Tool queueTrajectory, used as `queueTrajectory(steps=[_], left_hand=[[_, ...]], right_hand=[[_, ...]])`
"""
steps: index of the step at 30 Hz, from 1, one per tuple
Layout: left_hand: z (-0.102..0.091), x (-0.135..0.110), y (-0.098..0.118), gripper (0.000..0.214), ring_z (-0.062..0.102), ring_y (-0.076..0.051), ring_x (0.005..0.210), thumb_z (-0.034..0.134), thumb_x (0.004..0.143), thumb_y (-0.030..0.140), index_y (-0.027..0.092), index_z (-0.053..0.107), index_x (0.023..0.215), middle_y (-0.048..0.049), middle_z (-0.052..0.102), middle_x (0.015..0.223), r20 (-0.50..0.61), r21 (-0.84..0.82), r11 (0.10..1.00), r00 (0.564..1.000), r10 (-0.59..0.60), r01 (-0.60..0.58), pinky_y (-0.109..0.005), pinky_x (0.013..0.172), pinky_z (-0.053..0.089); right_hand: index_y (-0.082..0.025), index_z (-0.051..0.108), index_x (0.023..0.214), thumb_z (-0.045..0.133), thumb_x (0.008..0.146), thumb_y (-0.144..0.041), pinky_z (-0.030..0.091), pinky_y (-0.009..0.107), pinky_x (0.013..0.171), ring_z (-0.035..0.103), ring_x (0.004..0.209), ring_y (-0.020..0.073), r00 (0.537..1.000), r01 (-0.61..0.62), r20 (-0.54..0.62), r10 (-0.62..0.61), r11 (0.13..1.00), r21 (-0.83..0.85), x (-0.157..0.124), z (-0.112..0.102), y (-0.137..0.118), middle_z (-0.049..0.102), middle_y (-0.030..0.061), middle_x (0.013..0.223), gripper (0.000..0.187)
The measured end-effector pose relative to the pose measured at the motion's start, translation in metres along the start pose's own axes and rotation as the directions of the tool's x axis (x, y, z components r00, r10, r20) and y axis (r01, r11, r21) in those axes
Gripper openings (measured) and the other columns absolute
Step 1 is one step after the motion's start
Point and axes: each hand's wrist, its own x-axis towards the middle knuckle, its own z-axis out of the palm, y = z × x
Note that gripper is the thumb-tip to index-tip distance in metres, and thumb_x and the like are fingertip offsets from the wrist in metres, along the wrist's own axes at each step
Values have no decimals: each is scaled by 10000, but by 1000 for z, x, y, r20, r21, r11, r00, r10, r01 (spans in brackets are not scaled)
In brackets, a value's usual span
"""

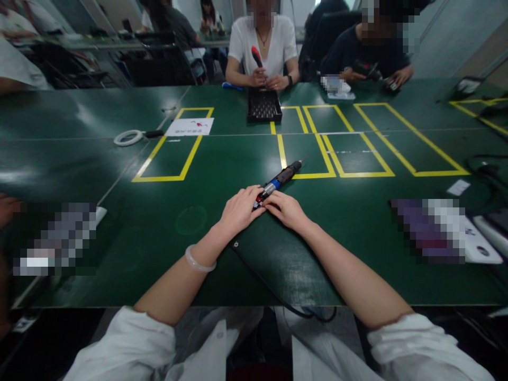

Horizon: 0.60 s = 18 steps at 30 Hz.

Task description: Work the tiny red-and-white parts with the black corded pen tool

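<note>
An electric screwdriver [273,185] with a black front, a silver and blue band and a thin bit points away from me to the upper right, low over the green table. Around its rear part my left hand [240,209] is closed, with a pale bangle on the wrist. From the other side my right hand [289,210] pinches the same rear part, where a little red shows between the fingers. Both hands hide much of the handle. A black cord [262,278] runs from near my left wrist over the table's front edge.
Yellow tape rectangles [363,175] mark the green table [138,254]. Further back lie a printed sheet [190,126], a white cable coil [129,138] and a black screw tray [264,114]. Across from me a person [260,39] grips a red-and-black tool. Blurred items [444,230] lie right.
</note>
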Motion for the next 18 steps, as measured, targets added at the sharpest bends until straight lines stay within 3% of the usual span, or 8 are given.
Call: queueTrajectory(steps=[9,18], left_hand=[[-2,2,2,540,532,-272,1156,515,926,394,220,354,1411,-113,468,1422,60,28,999,998,-32,31,-403,923,495],[-17,3,-7,481,569,-281,1158,529,910,451,239,415,1327,-109,510,1315,137,-10,999,990,-46,48,-391,874,527]], right_hand=[[-203,619,912,516,932,-237,421,264,686,547,714,144,990,-72,-115,84,992,106,-2,-2,1,617,35,913,110],[-196,626,898,526,924,-228,399,252,660,527,683,133,991,-76,-101,87,991,109,-3,-2,1,592,21,839,109]])
